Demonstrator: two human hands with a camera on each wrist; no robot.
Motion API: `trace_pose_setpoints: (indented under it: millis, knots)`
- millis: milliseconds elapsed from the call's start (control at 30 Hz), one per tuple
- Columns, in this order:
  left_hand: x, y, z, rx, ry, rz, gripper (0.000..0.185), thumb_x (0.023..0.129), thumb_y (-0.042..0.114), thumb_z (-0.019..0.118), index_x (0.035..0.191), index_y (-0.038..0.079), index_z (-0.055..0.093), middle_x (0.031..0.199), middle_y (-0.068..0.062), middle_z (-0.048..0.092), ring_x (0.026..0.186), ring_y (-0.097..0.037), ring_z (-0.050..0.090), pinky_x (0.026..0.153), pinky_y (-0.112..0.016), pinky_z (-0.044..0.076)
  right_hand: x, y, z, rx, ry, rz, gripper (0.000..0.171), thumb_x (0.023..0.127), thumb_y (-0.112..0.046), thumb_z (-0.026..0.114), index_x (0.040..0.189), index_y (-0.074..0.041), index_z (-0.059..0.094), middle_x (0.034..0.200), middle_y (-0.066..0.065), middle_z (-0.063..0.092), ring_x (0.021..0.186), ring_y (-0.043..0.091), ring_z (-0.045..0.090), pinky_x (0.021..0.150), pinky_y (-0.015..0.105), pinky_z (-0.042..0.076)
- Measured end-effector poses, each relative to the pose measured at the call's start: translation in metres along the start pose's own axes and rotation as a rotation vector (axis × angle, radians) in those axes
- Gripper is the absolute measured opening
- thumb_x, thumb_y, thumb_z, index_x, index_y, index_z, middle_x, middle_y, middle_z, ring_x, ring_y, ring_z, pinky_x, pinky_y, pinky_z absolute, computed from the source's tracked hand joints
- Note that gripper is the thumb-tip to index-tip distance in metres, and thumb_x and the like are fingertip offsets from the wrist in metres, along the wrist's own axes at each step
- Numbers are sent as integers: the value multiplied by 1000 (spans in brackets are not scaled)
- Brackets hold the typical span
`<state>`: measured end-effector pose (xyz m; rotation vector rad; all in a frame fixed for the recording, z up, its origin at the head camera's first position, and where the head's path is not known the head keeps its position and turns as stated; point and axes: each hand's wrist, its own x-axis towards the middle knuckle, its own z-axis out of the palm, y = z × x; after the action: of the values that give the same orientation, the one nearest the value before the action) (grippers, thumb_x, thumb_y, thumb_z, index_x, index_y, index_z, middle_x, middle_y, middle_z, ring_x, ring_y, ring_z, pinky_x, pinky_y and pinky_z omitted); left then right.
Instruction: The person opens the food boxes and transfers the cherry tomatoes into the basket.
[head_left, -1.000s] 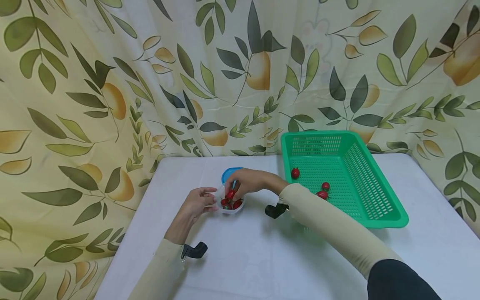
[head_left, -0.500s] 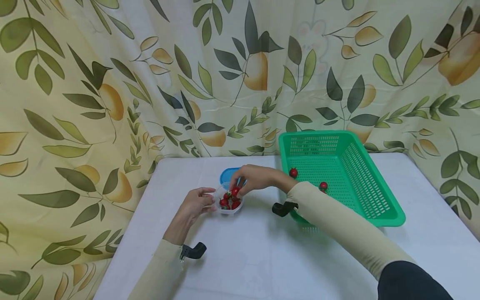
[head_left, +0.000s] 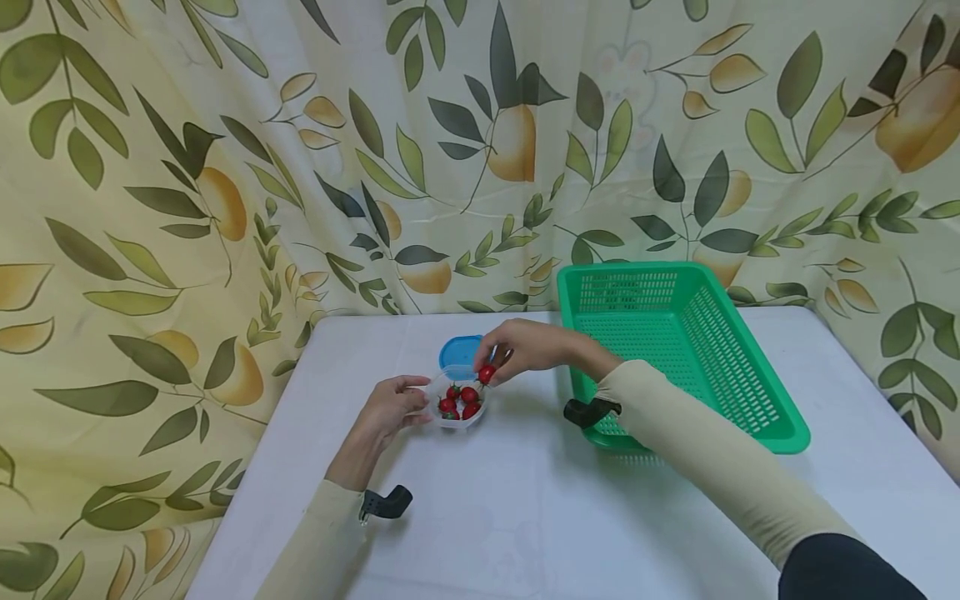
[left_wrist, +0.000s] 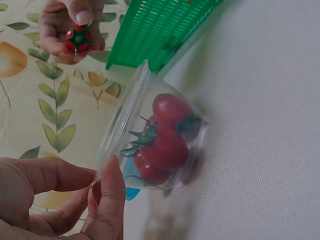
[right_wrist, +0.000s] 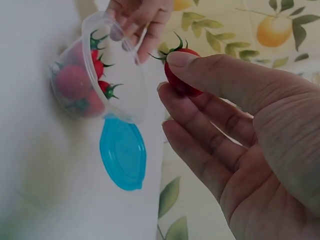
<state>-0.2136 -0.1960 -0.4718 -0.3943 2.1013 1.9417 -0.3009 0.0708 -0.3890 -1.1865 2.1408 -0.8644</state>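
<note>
Above the right rim of the clear container [head_left: 455, 424], just apart from it, pinching one red tomato [head_left: 487, 374] between thumb and fingers of the right hand [head_left: 519, 344] — green calyx [right_wrist: 175, 49] turned leftward. At the opposite side, gripping the rim with the left hand [head_left: 396, 400] — more tomatoes [head_left: 468, 395] inside, blue lid [head_left: 460, 357] behind on the tabletop [head_left: 480, 508].

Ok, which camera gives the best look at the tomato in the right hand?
The right wrist view: the tomato appears largest there, though the right hand covers part. The left wrist view shows it smaller, leafy end toward the camera. In the head view it is just a small red shape.
</note>
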Motion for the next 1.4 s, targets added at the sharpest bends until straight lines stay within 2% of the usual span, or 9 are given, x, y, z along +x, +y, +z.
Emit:
trace_pose_setpoints:
  millis: [267, 500, 833, 1167, 1400]
  knots:
    - [-2, 2, 0, 11, -1, 1, 38, 96, -5, 59, 134, -3, 59, 104, -15, 55, 87, -24, 60, 75, -31, 64, -14, 2, -7, 64, 22, 42, 24, 92, -15, 76, 115, -10, 73, 106, 0, 73, 97, 16, 72, 87, 31, 61]
    - [-2, 1, 0, 10, 14, -5, 37, 95, -5, 61, 131, 0, 62, 110, -17, 56, 95, -29, 61, 75, -30, 64, -26, 5, -11, 85, 16, 53, 26, 91, -10, 75, 117, -9, 71, 109, 1, 72, 101, 18, 71, 92, 33, 60]
    - [-2, 1, 0, 8, 0, 1, 37, 95, -6, 60, 132, -2, 61, 108, -17, 55, 90, -25, 59, 74, -30, 64, -47, 5, -21, 86, 58, 53, 27, 90, -12, 77, 116, -12, 70, 111, 1, 72, 103, 19, 70, 92, 36, 60]
    - [-3, 1, 1, 11, 2, 15, 35, 96, -6, 59, 130, -2, 62, 113, -21, 56, 92, -26, 62, 76, -32, 64, -70, 7, -30, 106, 113, 132, 26, 89, -9, 77, 114, -16, 71, 111, 2, 71, 103, 23, 71, 91, 36, 61]
    - [-2, 1, 1, 21, 6, 16, 36, 95, -5, 60, 131, -2, 62, 115, -21, 56, 93, -26, 62, 76, -32, 64, -88, 15, -37, 102, 148, 122, 27, 89, -13, 79, 115, -12, 71, 110, 5, 71, 101, 22, 70, 90, 34, 61]
